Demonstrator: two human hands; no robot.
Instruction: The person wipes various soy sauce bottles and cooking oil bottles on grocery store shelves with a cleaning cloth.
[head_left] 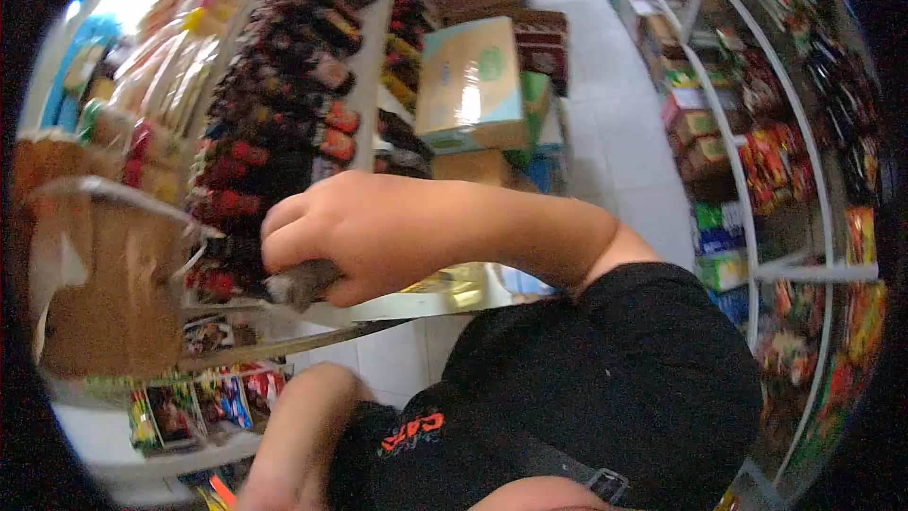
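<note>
My right hand (326, 232) is closed round a crumpled grey cloth (303, 284), which pokes out below the fingers. It hangs over the shelf edge, in front of rows of dark bottles (274, 123) with red labels or caps. At the lower left, my left hand (270, 492) is blurred and partly cut off by the frame's edge. Its fingers do not show, so whether it holds anything is hidden. Nearest to it are small colourful packets (218, 402) on a low shelf.
Brown cardboard (109, 293) stands at the left, near wrapped goods. A large carton (470, 85) sits on other boxes beyond my right forearm. Metal shelves with snack packets (776, 166) line the right side, across a tiled aisle (619, 132).
</note>
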